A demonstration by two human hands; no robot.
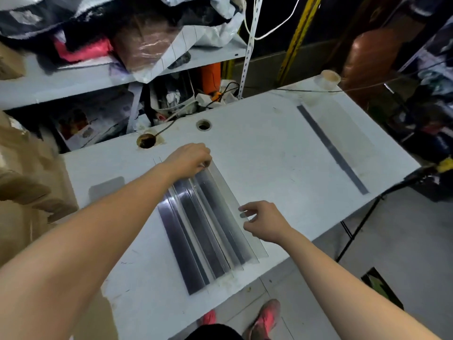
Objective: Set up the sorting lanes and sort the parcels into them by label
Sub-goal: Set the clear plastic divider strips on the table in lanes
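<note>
Cluttered shelves of bags and boxes stood behind a white worktop. At its middle lay a stack of clear dividers, with 1 separate divider well apart toward the right edge. The left hand curled round the stack's far end; the right hand pinched its right edge. A tape roll sat at the far corner.

Both forearms are bare along their whole visible length, down to the left hand and the right hand. At the bottom edge of the view is a dark, near-black garment. Beside it are two coral-pink sneakers: the left shoe is mostly hidden, and the right shoe has greyish panels.
</note>
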